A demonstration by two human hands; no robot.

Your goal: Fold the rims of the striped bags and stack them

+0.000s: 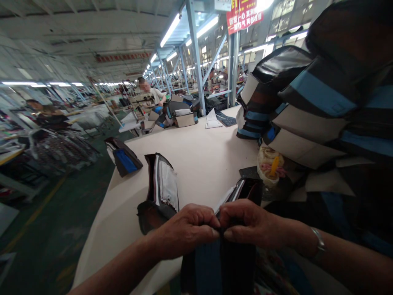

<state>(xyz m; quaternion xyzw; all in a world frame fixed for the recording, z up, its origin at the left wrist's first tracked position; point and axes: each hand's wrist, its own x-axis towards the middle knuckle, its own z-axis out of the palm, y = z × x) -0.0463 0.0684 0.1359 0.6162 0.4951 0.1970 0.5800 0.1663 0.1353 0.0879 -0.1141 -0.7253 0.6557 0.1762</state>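
Observation:
Both hands meet at the lower middle of the head view, at the edge of a dark bag piece with a blue strip (208,270). My left hand (190,229) pinches that edge between thumb and curled fingers. Right beside it, fingertips nearly touching, my right hand (248,225) pinches the same edge. The piece hangs down below the hands, and its upper part with a pale lining shows behind them. What lies between the fingertips is hidden. Left of the hands, another dark bag piece with a pale lining (167,184) stands on the table (208,151).
A smaller bag piece with a blue panel (125,159) lies at the table's left edge. High stacks of bag pieces (319,119) crowd the right side, beside a container with a yellow-handled tool (274,166). A co-worker (156,95) is beyond the far end, near more pieces.

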